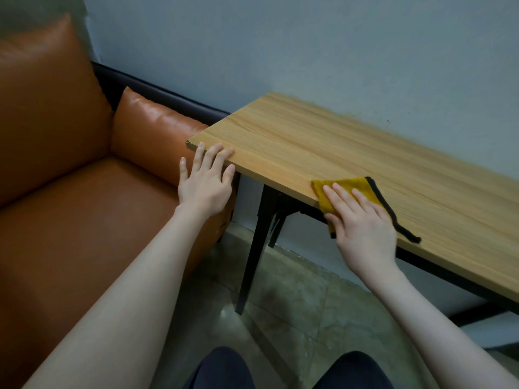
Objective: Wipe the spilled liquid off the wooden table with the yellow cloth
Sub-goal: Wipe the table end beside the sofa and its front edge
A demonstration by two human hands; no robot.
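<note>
Right hand [362, 223] presses the cloth [349, 189] on the table [323, 141].
Its straight, spread fingers lie on the cloth; left hand [206, 183] fingers, spread, rest at the table's corner.

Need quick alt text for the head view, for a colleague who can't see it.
The right hand presses a yellow cloth flat at the near edge of a wooden table. The left hand rests on its corner, beside an orange sofa.

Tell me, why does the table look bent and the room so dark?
Head view: the wide lens bows the wooden table; dim, flat light, a shiny patch on the orange sofa; the right hand and yellow cloth look sharp.
</note>
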